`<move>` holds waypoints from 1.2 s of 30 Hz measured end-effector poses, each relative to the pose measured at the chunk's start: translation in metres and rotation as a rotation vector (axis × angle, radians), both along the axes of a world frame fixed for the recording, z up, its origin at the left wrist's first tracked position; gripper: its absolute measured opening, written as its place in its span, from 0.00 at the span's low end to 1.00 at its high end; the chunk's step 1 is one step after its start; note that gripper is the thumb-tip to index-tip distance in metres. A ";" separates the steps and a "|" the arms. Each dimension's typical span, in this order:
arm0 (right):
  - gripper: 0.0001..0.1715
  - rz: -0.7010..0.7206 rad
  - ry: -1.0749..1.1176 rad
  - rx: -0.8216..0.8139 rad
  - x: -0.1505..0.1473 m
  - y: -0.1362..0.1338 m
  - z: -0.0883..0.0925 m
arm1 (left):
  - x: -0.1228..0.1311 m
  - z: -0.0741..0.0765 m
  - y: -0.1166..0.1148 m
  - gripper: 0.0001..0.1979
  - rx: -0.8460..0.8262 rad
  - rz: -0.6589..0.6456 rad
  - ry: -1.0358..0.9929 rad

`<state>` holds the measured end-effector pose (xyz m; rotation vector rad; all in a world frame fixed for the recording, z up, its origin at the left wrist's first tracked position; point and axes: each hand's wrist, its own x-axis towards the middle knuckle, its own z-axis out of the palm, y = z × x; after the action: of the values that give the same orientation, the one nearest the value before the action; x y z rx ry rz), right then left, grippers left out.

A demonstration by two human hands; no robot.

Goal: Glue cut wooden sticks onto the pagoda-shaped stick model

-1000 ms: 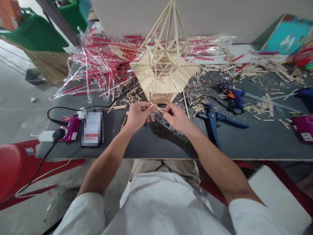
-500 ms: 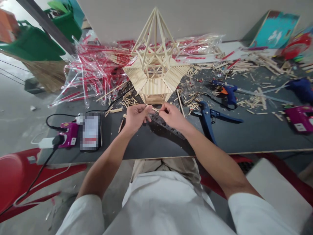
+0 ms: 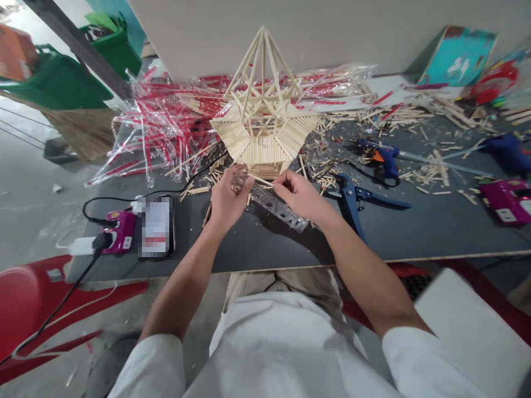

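Wooden stick (image 3: 260, 180) gripped at one end by the pinching left hand (image 3: 230, 198), at the other by the right hand (image 3: 296, 194), above a metal ruler (image 3: 280, 209) on the dark tabletop (image 3: 249, 249), just before a stick-built tower model (image 3: 262, 132), blue pliers (image 3: 352, 202) to the right

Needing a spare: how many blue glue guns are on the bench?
2: a blue-and-orange plastic glue gun mid-right, and a dark blue plastic one at the far right, partly cut off.

Left hand (image 3: 230, 198) raised and curled, right hand (image 3: 296, 194) pinching, close together
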<state>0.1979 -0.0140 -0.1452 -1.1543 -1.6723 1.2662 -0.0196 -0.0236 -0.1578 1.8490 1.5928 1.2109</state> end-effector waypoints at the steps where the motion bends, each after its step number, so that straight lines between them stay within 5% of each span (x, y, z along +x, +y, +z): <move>1: 0.11 0.003 -0.011 0.008 0.001 0.000 0.000 | -0.001 0.001 -0.001 0.23 0.097 0.025 0.131; 4: 0.12 0.023 -0.049 0.017 0.004 -0.001 0.001 | -0.002 0.004 -0.003 0.20 0.326 -0.024 0.428; 8: 0.11 0.035 -0.096 0.025 0.007 -0.007 0.011 | -0.006 0.008 -0.004 0.17 0.465 -0.063 0.588; 17: 0.10 0.075 -0.150 0.041 0.015 -0.017 0.035 | -0.004 0.015 -0.010 0.22 0.595 -0.107 0.613; 22: 0.09 0.082 -0.178 0.133 0.014 -0.026 0.045 | 0.001 0.019 -0.015 0.13 0.607 -0.268 0.658; 26: 0.09 -0.044 -0.382 0.266 0.034 -0.044 0.057 | 0.002 0.017 -0.017 0.07 0.575 -0.285 0.608; 29: 0.20 -0.173 -0.663 0.304 0.075 -0.057 0.049 | 0.002 0.014 -0.017 0.06 0.531 -0.234 0.574; 31: 0.36 -0.245 -0.885 0.255 0.109 -0.063 0.033 | 0.001 0.013 -0.018 0.08 0.482 -0.210 0.563; 36: 0.70 -0.208 -1.218 0.108 0.169 -0.075 -0.006 | 0.005 0.016 -0.021 0.10 0.444 -0.192 0.532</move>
<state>0.3667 -0.0895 -0.1510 -2.1761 -2.2630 0.2400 -0.0149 -0.0442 -0.1423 2.7204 1.4125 1.1060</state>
